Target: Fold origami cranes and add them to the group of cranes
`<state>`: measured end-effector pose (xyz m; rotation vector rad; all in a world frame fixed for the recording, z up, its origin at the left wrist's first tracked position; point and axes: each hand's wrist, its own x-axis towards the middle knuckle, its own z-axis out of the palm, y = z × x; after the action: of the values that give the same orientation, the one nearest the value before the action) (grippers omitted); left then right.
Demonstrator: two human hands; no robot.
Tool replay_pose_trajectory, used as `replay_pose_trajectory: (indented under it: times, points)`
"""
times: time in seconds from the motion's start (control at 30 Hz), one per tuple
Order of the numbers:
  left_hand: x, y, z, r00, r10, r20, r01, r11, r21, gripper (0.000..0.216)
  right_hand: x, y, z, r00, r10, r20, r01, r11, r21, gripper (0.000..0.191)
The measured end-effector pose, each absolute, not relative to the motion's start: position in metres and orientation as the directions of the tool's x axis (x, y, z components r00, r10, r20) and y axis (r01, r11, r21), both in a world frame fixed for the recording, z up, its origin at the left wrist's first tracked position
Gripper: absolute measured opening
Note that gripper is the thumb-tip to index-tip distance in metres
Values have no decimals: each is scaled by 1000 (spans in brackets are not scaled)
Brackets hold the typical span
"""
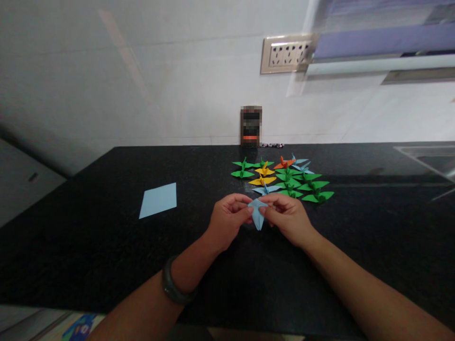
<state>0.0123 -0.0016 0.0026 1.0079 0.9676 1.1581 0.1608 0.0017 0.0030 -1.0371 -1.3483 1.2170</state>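
A small folded piece of light blue paper (257, 214) is pinched between both hands just above the black countertop (106, 237). My left hand (229, 219) grips its left side with closed fingers; a dark band circles that wrist. My right hand (287, 215) pinches its right side. The paper's pointed tip hangs downward between the hands. Just beyond the hands lies a cluster of several finished paper cranes (284, 180) in green, yellow, orange and light blue.
A flat light blue paper sheet (159, 199) lies on the counter to the left. A small dark box (250, 126) stands against the white wall. A socket panel (286, 54) is on the wall. A sink edge (426, 158) shows far right.
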Motion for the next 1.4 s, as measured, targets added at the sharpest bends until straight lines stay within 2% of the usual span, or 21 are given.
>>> replay_pose_trajectory:
  times: [0.17,0.3,0.43,0.63,0.77,0.9,0.97,1.13,1.3,1.4]
  points:
    - [13,-3,3,127,987,-94,-272,126,954,14,162,1,-5,-153,977,152,-70,143,-987,12]
    - [14,-3,3,118,989,-91,-266,120,956,15,160,2,-14,-163,985,48,-203,14,-979,15]
    - [14,-4,4,108,991,-81,-208,102,973,24,160,3,-13,-164,986,30,-155,4,-988,20]
    - [15,-4,5,113,991,-67,-198,89,976,19,156,1,-10,-121,992,28,-154,9,-988,13]
    - [15,-4,5,113,990,-80,-216,103,971,11,155,1,-10,-139,990,-28,-249,-63,-966,7]
    - [16,-4,5,86,992,-96,-235,113,965,12,154,1,-9,-220,974,-51,-336,-125,-933,15]
    - [16,-4,4,71,995,-75,-215,89,973,13,153,1,-7,-227,971,-72,-302,-140,-943,21]
    - [14,-3,1,54,997,-56,-169,64,984,17,155,1,-4,-217,974,-67,-63,-83,-995,28]
    - [14,-2,2,109,978,-178,-197,197,961,19,157,2,-5,-179,984,-3,15,0,-1000,27]
    - [14,-2,2,113,982,-154,-122,167,978,21,157,3,-7,-179,983,34,33,41,-999,25]
